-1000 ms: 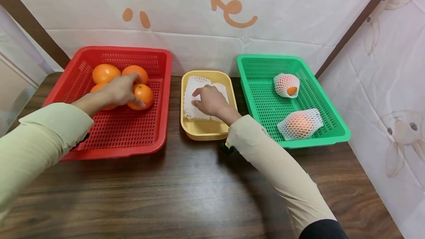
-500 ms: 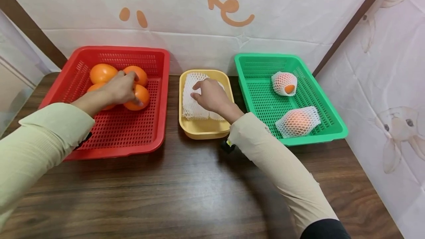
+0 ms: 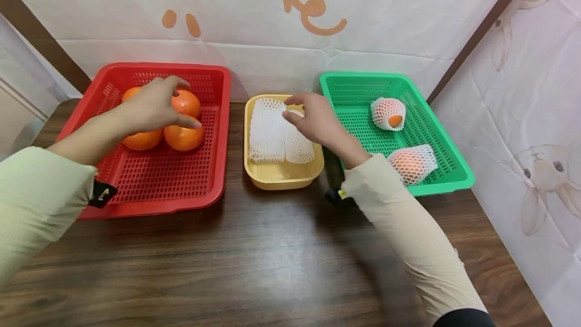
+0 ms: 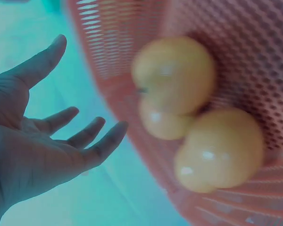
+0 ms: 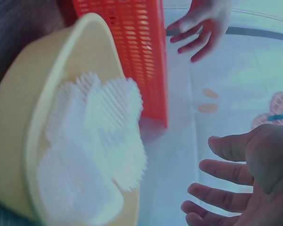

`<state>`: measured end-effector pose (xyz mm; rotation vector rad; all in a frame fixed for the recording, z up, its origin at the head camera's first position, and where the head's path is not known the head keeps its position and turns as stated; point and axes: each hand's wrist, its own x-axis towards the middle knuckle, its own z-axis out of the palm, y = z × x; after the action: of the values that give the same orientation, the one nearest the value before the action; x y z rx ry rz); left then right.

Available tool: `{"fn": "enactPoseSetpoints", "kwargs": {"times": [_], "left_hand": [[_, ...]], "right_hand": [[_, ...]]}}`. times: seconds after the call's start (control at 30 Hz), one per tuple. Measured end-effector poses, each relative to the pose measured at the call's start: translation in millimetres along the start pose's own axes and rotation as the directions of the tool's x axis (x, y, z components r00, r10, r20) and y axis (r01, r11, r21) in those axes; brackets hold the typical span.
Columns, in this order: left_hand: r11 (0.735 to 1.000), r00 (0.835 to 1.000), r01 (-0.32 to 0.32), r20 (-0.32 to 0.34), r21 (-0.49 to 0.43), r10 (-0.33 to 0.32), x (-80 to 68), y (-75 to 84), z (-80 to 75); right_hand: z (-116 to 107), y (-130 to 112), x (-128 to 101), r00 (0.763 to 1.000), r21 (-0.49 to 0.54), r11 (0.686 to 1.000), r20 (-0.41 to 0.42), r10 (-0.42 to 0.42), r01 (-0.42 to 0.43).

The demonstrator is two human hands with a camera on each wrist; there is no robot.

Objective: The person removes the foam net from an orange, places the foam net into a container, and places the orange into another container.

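My left hand (image 3: 156, 107) hovers over several oranges (image 3: 183, 138) in the red basket (image 3: 181, 188), thumb and fingers spread. The left wrist view shows its palm with nothing in it, apart from the fruit (image 4: 228, 146). White foam net sleeves (image 3: 267, 130) lie side by side in a yellow tub (image 3: 281, 184) at the centre. Above the tub's right side, my right hand (image 3: 313, 117) is raised with fingers loosely bent. In the right wrist view that hand (image 5: 245, 174) holds nothing and is clear of the foam sleeves (image 5: 75, 174).
At the right stands a green basket (image 3: 358, 122) with two oranges in foam nets, one at the back (image 3: 388, 114) and one nearer the front (image 3: 415, 164). All three containers sit on a dark wooden table (image 3: 254, 256) against a printed cloth backdrop (image 3: 268, 72).
My left hand has risen off the oranges and opened wider. The right hand has lifted away from the foam sleeves and shifted right, uncovering more of them.
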<state>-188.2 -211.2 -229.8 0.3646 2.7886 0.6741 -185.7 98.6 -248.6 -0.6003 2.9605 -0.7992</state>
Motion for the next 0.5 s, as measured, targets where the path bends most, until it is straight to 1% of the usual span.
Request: {"fn": "enactPoseSetpoints", "kwargs": {"times": [0.07, 0.13, 0.17, 0.23, 0.33, 0.37, 0.43, 0.5], "left_hand": [[0.999, 0.999, -0.014, -0.039, -0.044, 0.013, -11.3, 9.9, -4.7], [0.995, 0.995, -0.04, -0.09, -0.094, 0.031, -24.3, 20.8, -3.6], [0.991, 0.993, -0.055, -0.112, -0.124, 0.041, -30.8, 27.0, -0.5], [0.979, 0.984, -0.105, -0.161, -0.175, 0.077, -44.3, 39.9, 8.8], [0.953, 0.961, -0.199, -0.236, -0.229, 0.144, -63.6, 59.8, 25.9], [0.943, 0.95, -0.237, -0.26, -0.234, 0.175, -68.3, 65.1, 31.8], [0.916, 0.912, -0.333, -0.323, -0.224, 0.253, -75.1, 72.5, 44.6], [0.883, 0.862, -0.426, -0.384, -0.197, 0.33, -78.5, 77.4, 57.7]], "right_hand": [[-9, 7, -8, 0.999, 0.022, 1.0, -0.03, -0.012, 0.013], [-17, 15, -18, 0.998, 0.045, 0.999, -0.065, -0.021, 0.023], [-21, 19, -23, 0.996, 0.045, 0.999, -0.085, -0.023, 0.027], [-28, 27, -33, 0.993, 0.05, 0.998, -0.118, -0.02, 0.026], [-39, 40, -48, 0.989, 0.049, 0.999, -0.148, -0.016, 0.024], [-42, 44, -53, 0.988, 0.043, 0.999, -0.154, -0.018, 0.025], [-48, 55, -62, 0.986, 0.033, 0.999, -0.163, -0.034, 0.04], [-52, 67, -71, 0.984, 0.011, 0.999, -0.176, -0.04, 0.043]]}}
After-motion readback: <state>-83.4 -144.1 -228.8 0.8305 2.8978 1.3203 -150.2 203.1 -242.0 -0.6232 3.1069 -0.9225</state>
